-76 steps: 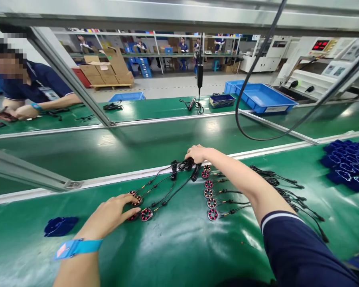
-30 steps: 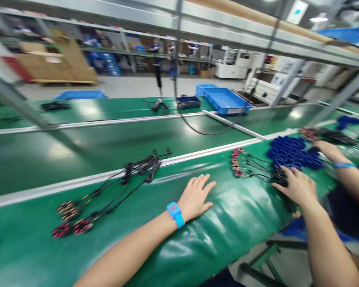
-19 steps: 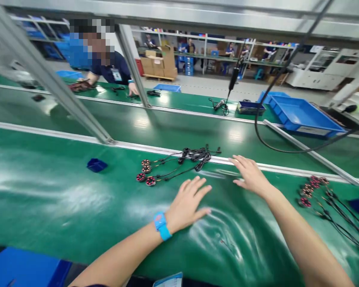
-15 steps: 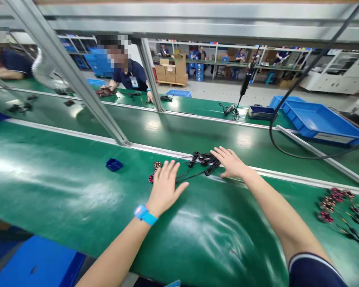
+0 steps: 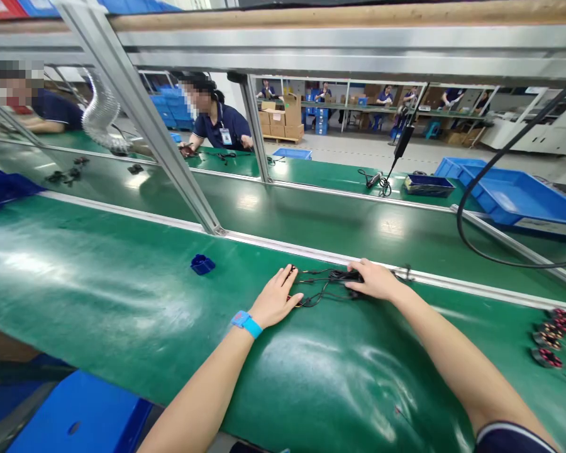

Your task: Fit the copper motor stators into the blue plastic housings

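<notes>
My left hand [image 5: 274, 298], with a blue wrist strap [image 5: 246, 323], lies nearly flat with its fingers stretched over small wire-wound coils, which it mostly covers. Thin black cables [image 5: 317, 294] run right from under it. At their other end my right hand [image 5: 373, 280] curls its fingers and thumb around a bundle of black cables [image 5: 342, 276], close to the metal rail. The hidden underside of the right hand keeps me from seeing how tightly it grips.
A small dark-blue holder [image 5: 202, 264] lies left of my hands. More wound coils [image 5: 549, 336] sit at the right edge. A metal rail [image 5: 302, 250] borders the green table [image 5: 122, 302]; a slanted post [image 5: 155, 126] rises from it. Across the line sits a co-worker [image 5: 224, 126].
My right hand has gone from spread fingers beside the cables to closing over the bundle. My left hand now covers the coils more fully. The camera view has shifted.
</notes>
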Demonstrator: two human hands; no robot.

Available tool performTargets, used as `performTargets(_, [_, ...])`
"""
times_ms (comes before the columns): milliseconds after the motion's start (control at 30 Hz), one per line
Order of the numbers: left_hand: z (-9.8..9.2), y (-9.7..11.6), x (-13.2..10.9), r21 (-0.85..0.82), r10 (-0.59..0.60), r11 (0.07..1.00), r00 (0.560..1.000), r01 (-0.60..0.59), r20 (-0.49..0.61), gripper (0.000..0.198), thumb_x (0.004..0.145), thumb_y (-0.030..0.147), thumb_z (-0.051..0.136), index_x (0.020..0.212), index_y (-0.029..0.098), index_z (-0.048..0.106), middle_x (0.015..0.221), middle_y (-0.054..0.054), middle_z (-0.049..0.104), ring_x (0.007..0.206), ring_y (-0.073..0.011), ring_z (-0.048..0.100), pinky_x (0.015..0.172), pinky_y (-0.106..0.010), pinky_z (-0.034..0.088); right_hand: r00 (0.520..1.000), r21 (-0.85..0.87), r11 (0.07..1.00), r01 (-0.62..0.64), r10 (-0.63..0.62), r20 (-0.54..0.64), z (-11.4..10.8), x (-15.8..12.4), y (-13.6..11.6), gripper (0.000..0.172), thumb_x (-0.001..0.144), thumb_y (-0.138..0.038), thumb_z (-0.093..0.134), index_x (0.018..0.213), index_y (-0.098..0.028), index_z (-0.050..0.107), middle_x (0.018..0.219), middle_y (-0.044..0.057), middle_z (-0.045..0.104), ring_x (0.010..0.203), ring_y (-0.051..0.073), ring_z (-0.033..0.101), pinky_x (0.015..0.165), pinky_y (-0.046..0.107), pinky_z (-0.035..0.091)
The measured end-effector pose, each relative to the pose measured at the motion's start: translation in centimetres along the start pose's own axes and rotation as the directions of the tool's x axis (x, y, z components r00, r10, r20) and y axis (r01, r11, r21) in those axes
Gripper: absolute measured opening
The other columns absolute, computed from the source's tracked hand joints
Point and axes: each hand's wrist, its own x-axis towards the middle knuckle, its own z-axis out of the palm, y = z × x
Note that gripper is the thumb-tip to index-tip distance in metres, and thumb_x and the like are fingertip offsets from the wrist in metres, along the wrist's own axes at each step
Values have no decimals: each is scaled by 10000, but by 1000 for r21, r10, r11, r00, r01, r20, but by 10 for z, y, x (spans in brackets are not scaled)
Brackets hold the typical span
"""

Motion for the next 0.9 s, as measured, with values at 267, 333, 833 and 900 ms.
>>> performTargets(267, [30,95,18,-123,393,918,908,-378,146,679,975,500,502,1566,236,297,1647,-52,252,1532,-316,181,1242,-485,258,916,-210,892,-401,395,-71,11,-176,42,456,915,-608,507,1207,-269,591,1089,112,687,919,324,668,747,431,513])
performTargets(333, [37,120,26,-135,460,887,873,-442,163,673,974,500,507,1563,244,305,1646,-51,257,1525,-333,203,1234,-506,258,869,-304,816,-491,434,-238,6,-208,53,549,896,-615,543,1285,-230,579,1192,168,654,1017,380,627,825,500,491])
performTargets(833, [31,123,-35,-184,361,915,932,-358,-15,245,959,383,594,1121,200,617,1056,-81,569,969,-247,559,874,-397,498,984,391,918,66,4,-176,36,-167,-26,283,937,-395,634,1164,-227,640,1151,66,699,1080,235,646,977,401,516])
performTargets(900, [30,126,-38,-180,379,910,925,-375,-13,167,953,344,603,1013,188,619,1075,-87,570,986,-248,564,870,-395,503,989,442,891,101,-41,-143,45,-155,-40,354,912,-341,673,1243,-235,602,1219,71,674,1133,238,630,999,403,516])
